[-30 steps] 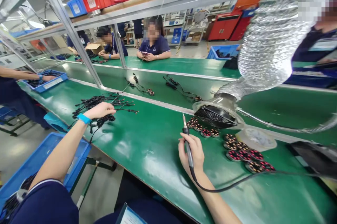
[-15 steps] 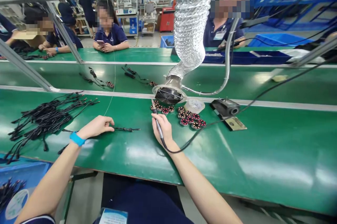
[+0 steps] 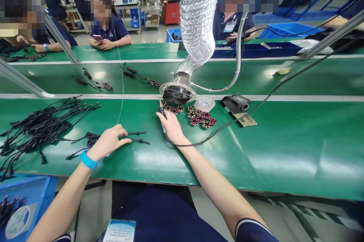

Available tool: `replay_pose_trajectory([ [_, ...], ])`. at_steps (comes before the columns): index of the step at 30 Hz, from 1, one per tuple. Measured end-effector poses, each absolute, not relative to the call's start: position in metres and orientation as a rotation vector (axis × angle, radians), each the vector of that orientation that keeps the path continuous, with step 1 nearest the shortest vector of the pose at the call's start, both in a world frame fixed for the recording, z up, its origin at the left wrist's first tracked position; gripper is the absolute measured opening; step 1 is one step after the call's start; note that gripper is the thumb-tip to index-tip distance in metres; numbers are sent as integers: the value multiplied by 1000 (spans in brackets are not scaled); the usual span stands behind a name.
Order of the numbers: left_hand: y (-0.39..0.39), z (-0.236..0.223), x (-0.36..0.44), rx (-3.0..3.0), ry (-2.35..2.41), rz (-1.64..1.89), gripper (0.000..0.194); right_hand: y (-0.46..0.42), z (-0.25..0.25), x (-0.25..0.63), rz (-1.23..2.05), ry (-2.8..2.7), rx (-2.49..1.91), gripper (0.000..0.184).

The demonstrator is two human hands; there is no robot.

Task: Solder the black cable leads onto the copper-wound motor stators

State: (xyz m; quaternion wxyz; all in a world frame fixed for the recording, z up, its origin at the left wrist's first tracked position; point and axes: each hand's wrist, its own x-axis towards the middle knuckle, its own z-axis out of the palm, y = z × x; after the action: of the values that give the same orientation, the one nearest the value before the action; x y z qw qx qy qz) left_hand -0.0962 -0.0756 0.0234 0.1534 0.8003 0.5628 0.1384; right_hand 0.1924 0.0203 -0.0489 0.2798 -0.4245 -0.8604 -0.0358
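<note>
black cables, left hand over them, half-open

Glossy green bench surface, crinkled silvery duct.

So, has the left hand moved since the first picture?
Yes. The left hand has moved right along the bench, farther from the metal post and off the black cable pile.

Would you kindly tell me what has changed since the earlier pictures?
The left hand has moved cables rightward from the cable pile; its thumb and fingers have since spread. The right hand still holds the soldering iron; the coils stayed put.
</note>
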Motion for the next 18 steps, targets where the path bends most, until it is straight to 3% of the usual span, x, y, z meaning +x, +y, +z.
replay_pose_trajectory([
  [7, -54, 38, -89, 1803, 1408, 625, 38, 38, -44, 199, -73, -2442, -1085, 44],
  [13, -22, 25, -57, 1926, 1553, 729, 42, 18, -39, 194, 11, -2378, -1026, 32],
  [18, 11, 14, -36, 2099, 1728, 687, 41, 1, -45, 191, 108, -2275, -918, 36],
])
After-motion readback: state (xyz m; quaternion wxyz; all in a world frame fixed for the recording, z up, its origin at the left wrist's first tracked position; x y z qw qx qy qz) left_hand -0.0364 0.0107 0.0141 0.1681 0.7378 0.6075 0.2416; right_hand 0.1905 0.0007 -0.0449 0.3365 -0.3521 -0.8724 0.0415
